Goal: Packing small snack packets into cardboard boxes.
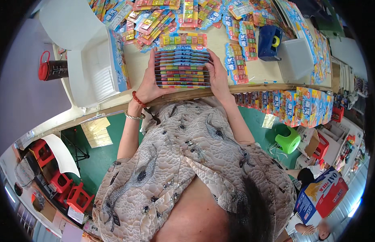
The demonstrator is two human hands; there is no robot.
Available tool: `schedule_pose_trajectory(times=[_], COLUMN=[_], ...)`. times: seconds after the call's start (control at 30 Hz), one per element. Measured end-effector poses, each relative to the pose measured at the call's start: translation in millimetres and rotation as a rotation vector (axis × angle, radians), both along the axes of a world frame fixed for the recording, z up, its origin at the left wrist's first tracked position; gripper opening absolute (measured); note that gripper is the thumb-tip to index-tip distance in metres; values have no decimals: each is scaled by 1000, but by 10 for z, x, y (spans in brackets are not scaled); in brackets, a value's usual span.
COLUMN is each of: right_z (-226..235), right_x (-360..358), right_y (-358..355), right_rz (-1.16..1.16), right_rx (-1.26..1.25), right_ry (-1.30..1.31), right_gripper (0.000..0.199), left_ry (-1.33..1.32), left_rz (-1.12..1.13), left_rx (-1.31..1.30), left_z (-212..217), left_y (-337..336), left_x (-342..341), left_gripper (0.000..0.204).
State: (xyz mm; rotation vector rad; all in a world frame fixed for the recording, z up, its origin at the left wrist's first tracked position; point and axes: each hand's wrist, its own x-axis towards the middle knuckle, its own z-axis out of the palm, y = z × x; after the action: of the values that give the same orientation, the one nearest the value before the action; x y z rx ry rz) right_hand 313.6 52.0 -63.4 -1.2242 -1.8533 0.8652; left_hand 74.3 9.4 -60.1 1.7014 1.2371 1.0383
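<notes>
Between my two hands stands a stack of candy blister packs (182, 68), blue at the top with coloured sweets in rows, packed edge to edge near the table's front edge. My left hand (150, 82) grips the stack's left side, thumb low along the front and fingers up the side. On its right side my right hand (217, 74) presses with bent fingers. Just beyond the stack lies a single flat blister pack (183, 40). A bracelet of red beads and a pale bangle circle my left wrist.
Loose blister packs (155, 22) heap across the far table. Left stands an open white display box (94, 68) beside a dark bottle with a red lid (52, 70). To the right are a blue tape dispenser (269, 43), a clear plastic bin (295, 60) and a row of filled boxes (304, 107).
</notes>
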Motion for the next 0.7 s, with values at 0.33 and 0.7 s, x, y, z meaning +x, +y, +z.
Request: schedule_pose_trajectory(times=[0.33, 0.7], right_z=[-54, -78], right_x=[13, 18], right_y=[1, -1], right_rz=[4, 19], right_rx=[-81, -65], right_ry=[49, 60], right_gripper=[38, 38], left_ry=[-28, -61], left_rz=[3, 3], left_rx=[-10, -28], left_z=[-9, -16], left_y=[2, -14], left_x=[7, 3], left_gripper=[133, 131])
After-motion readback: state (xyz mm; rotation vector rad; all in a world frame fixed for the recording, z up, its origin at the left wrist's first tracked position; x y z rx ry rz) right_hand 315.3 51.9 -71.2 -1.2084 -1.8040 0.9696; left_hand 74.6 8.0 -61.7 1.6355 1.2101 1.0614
